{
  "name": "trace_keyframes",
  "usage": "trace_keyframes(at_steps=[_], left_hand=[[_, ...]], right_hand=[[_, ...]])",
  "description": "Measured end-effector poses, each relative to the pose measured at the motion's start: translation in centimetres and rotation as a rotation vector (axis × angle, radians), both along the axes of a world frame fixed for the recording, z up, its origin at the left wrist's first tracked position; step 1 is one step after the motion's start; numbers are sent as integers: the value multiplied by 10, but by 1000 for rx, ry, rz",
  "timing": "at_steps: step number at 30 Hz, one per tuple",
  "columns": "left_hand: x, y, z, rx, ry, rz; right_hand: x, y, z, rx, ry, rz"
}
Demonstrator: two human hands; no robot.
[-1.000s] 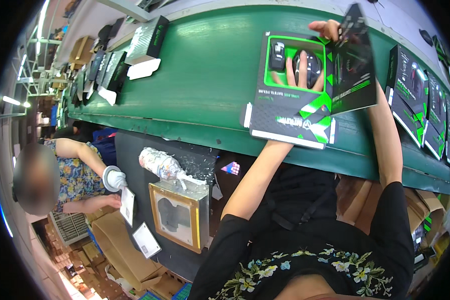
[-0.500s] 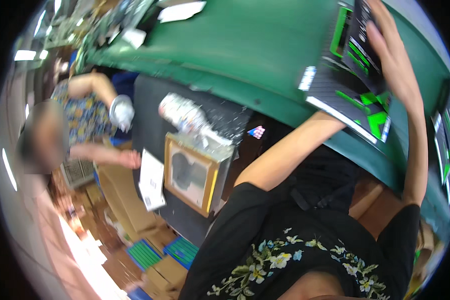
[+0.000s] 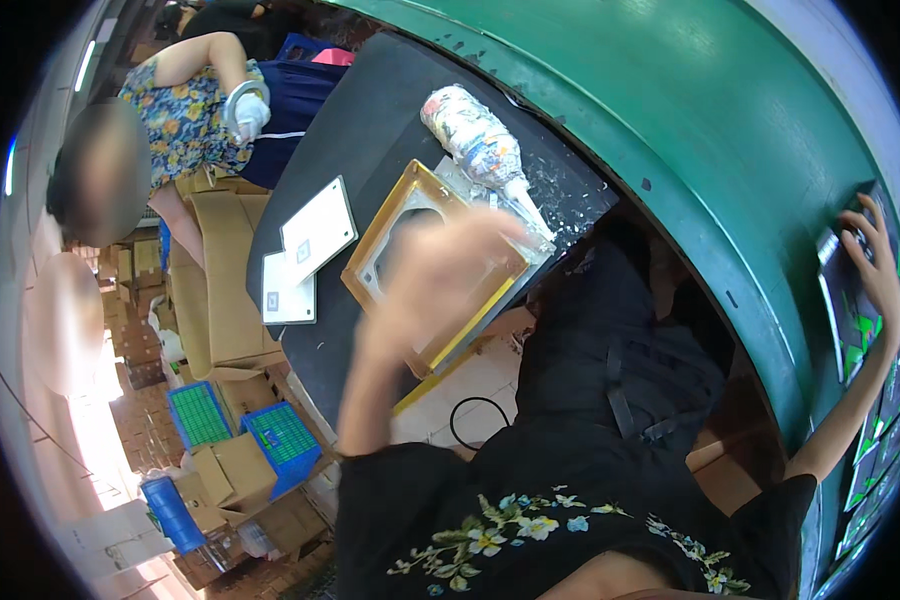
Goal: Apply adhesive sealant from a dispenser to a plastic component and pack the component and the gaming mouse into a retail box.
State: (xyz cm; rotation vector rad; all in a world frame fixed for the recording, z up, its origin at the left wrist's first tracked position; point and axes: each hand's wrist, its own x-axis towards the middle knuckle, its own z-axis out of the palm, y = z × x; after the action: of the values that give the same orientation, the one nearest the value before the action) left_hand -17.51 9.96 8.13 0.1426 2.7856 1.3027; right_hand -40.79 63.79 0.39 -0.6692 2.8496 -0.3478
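Note:
My left hand [image 3: 460, 255], smeared by motion, is over a wooden frame [image 3: 382, 222] on the black side table; its fingers cannot be made out. The frame holds a pale panel with a dark opening, partly covered by the hand. A squeeze bottle [image 3: 475, 140] wrapped in stained paper lies beside the frame, its nozzle toward me. Two white cards [image 3: 320, 230] overlap to the frame's left. At far right, my right hand [image 3: 875, 265] has its fingers curled over the upper end of a black-and-green printed box [image 3: 850, 320] on the green bench.
The green bench [image 3: 660, 130] curves along my front and right. More black-and-green boxes [image 3: 875, 430] line its right end. A person in a floral top [image 3: 195, 110] is beyond the black table [image 3: 370, 100]. Cardboard boxes [image 3: 235, 470] and blue-green crates [image 3: 285, 440] are at lower left.
My left hand has left the box and swung left over the frame. My right hand has moved the box to the bench's right end. The view has turned, and a second white card shows.

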Motion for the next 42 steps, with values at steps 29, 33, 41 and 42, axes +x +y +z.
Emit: trace_keyframes(at_steps=[29,33,41,42], left_hand=[[89,-188,77,-771,197,406],[164,-168,49,-295,418,971],[171,-117,-69,638,-54,899],[196,-126,-64,656,-103,910]], right_hand=[[10,-483,-38,-736,-798,165],[2,-454,19,-1084,-730,349],[57,-430,119,-1589,-560,613],[119,-392,124,-1637,-293,620]])
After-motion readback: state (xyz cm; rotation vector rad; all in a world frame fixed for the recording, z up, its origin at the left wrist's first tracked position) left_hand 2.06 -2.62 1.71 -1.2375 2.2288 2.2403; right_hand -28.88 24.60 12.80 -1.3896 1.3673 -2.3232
